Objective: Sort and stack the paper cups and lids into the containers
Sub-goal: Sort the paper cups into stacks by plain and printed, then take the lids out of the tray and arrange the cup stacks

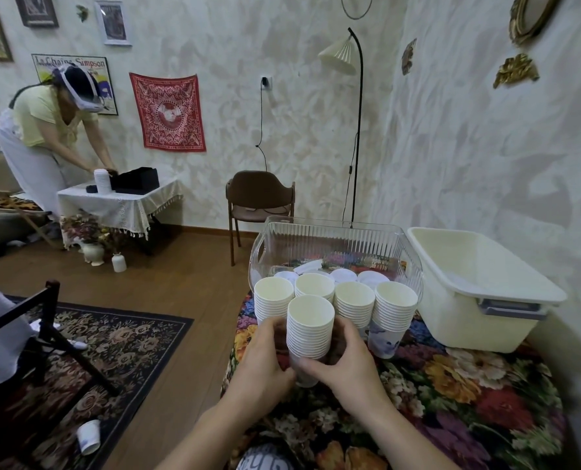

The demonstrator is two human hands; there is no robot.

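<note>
A tall stack of white paper cups (310, 329) stands upright on the floral tablecloth, gripped low down by both hands. My left hand (265, 362) wraps its left side and my right hand (345, 361) wraps its right side, thumbs in front. Behind it stand several more cup stacks (353, 301) in a row, just in front of the clear ribbed container (336, 245). White lids (345, 275) lie flat inside that container near its front wall. The rightmost stack (396, 308) has a blue-printed cup at its base.
A cream plastic bin (479, 286) sits to the right of the clear container, against the wall. One loose cup (88, 436) lies on the rug at the lower left. Another person bends over a small table (119, 198) across the room. A brown chair (260, 201) stands behind my table.
</note>
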